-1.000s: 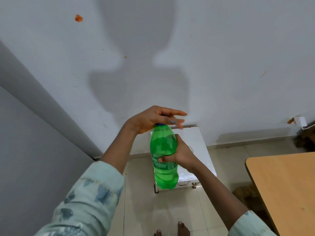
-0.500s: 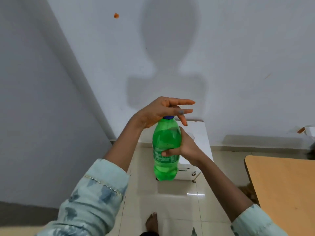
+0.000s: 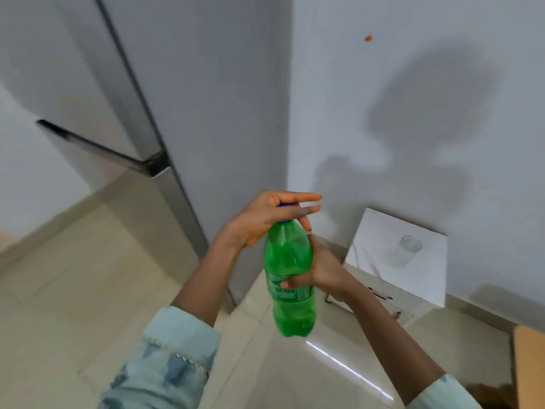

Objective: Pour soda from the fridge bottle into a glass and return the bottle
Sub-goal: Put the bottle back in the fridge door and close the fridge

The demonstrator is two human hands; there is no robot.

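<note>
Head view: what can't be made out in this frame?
Blue cap: mostly covered by the left hand; whether screwed tight is unclear.
Glass: small and blurred; contents unreadable.
Fridge: motion-blurred, cut off by the left edge.
Green soda bottle label: blurred, partly under fingers of the right hand.

green bottle [image 3: 290,278], blue cap [image 3: 285,205], grey fridge [image 3: 188,84], white table [image 3: 413,240]

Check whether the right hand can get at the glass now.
Probably not while busy: the right hand grips the bottle. The way itself looks free, though; the glass stands on the white stand beyond it, nothing between.
</note>
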